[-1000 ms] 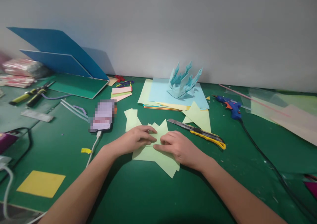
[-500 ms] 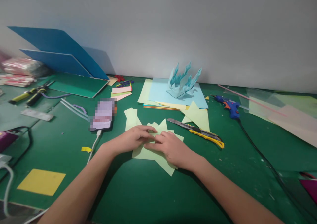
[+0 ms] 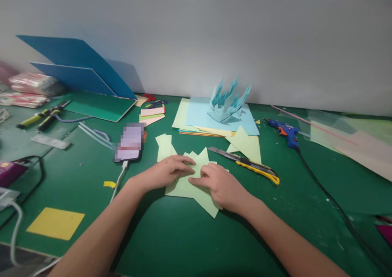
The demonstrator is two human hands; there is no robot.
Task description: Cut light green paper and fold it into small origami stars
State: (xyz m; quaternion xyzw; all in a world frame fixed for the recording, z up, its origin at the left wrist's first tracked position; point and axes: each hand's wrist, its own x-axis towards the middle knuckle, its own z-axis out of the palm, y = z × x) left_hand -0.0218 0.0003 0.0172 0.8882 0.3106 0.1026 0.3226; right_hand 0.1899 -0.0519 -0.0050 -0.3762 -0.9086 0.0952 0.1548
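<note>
Pale green papers (image 3: 182,188), overlapping with pointed corners sticking out, lie on the table under both hands. My left hand (image 3: 167,172) rests on their left side, its fingers stretched to the right across the sheet. On the right side, my right hand (image 3: 225,186) touches the paper with its index finger stretched out and the other fingers bent. Neither hand lifts a sheet. A cutter knife (image 3: 245,162) with a yellow handle lies just right of the papers, blade toward them. Another folded pale green piece (image 3: 165,146) lies behind my left hand.
Behind the hands, a light blue folded paper model (image 3: 225,107) stands on a stack of coloured sheets (image 3: 192,117). A blue glue gun (image 3: 284,132) with its cord is to the right. On the left are a phone (image 3: 130,142), pliers (image 3: 45,117) and a yellow sheet (image 3: 55,223).
My right hand has slid slightly right over the paper, widening the gap between the two hands' fingertips. My left hand stays on the sheet. The whole view has shifted a little.
</note>
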